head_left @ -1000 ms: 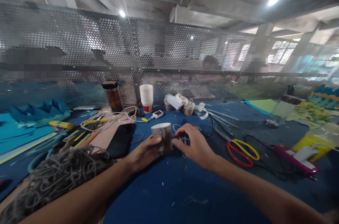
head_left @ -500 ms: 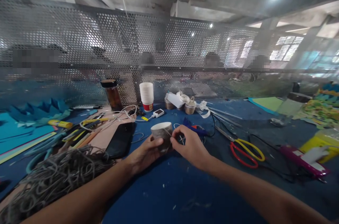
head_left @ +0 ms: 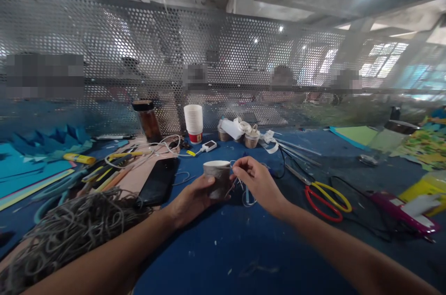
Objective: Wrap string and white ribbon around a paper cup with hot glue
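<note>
My left hand (head_left: 195, 196) is wrapped round a small cup (head_left: 220, 180) with a white inside and a grey outer covering. The cup stands nearly upright just above the blue table. Beside the rim on its right, my right hand (head_left: 256, 181) pinches with thumb and forefinger at a thin pale cord (head_left: 237, 184). Loops of this cord hang between the cup and the right hand. Exactly where the cord meets the cup is hard to see.
Grey cord lies tangled (head_left: 80, 234) at left, near a black phone (head_left: 160, 179). Behind are stacked paper cups (head_left: 193, 121) and a brown jar (head_left: 147, 121). Red-and-yellow scissors (head_left: 324, 197) and a purple glue gun (head_left: 400, 211) lie right. A perforated screen (head_left: 230, 53) closes off the back.
The cup has shifted slightly right and turned more upright. My right hand has moved right and a little up, off the cup's side. Cord loops now show below its fingers.
</note>
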`<state>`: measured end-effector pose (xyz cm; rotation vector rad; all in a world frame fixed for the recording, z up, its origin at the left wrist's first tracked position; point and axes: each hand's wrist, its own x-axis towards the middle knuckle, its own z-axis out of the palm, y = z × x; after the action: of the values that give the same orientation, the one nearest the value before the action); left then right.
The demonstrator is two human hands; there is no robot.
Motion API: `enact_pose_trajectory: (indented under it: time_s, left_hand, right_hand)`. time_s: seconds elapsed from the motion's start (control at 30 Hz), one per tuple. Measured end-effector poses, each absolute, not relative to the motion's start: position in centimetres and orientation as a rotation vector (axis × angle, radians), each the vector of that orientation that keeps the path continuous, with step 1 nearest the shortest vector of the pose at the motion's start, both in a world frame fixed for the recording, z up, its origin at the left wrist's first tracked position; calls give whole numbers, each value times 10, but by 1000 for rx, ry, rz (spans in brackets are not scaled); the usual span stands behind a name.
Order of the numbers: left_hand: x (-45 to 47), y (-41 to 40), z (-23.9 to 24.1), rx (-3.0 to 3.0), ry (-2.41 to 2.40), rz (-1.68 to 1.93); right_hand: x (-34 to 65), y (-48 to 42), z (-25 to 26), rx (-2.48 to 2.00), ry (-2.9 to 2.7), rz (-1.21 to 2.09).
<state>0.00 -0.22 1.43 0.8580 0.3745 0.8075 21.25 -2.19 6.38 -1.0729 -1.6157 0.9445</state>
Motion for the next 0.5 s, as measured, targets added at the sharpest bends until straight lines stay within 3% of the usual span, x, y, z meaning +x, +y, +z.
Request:
enact_pose_trajectory:
  time_s: [0.5]
  left_hand:
    - [5, -5, 17, 948, 519, 818]
  right_hand:
    - [213, -20, 61, -1110, -1621, 863]
